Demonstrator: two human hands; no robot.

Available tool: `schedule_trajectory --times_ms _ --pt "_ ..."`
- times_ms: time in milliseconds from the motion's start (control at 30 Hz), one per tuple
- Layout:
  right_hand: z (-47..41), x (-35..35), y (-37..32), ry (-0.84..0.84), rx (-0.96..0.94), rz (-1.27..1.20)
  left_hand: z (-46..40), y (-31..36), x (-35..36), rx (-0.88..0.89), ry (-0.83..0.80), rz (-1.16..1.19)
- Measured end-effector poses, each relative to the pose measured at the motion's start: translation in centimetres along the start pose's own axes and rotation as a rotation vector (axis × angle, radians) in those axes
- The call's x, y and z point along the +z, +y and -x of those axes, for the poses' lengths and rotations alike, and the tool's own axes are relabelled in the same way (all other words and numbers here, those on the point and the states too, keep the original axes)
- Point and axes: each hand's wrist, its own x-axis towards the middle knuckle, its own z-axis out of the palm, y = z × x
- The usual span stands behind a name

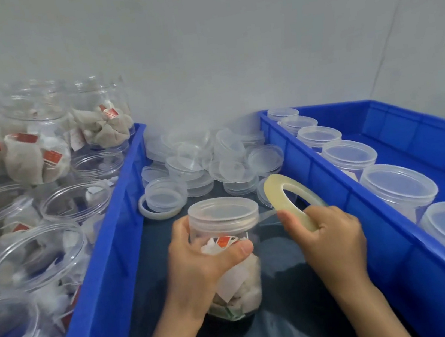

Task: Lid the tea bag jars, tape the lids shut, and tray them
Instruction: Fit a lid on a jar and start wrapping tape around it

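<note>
1. You have a row of lidded clear plastic jars already standing in the blue plastic tray on your right; many open jars of tea bags wait in the blue tray on your left, with loose clear lids piled between
2. Your left hand wraps its fingers round the lidded clear tea bag jar between the trays
3. Your right hand pinches the yellowish tape roll, a strip running to the lid rim; taping looks just begun

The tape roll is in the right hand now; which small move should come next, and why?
Probably turn the jar in the left hand so the tape strip wraps along the lid seam. The strip already runs from the tape roll, held by the right hand, to the lid's edge.
</note>
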Motion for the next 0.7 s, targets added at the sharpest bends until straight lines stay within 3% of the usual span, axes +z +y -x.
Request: schedule_trajectory --times_ms 267,400,533,700 --pt "-0.3 0.0 0.4 -0.114 0.079 -0.101 0.0 0.6 -1.2 0.003 -0.263 0.036" --pt "-0.1 0.5 0.3 -0.227 0.150 -0.363 -0.1 0.8 -1.2 -0.001 -0.426 0.020" --pt "0.2 1.0 0.4 -0.299 0.128 -0.379 -1.1 0.0 -0.7 -0.223 -0.315 0.114" --pt "0.4 1.3 0.2 -0.301 0.092 -0.265 -0.1 0.1 -0.9 -0.149 -0.276 0.163"
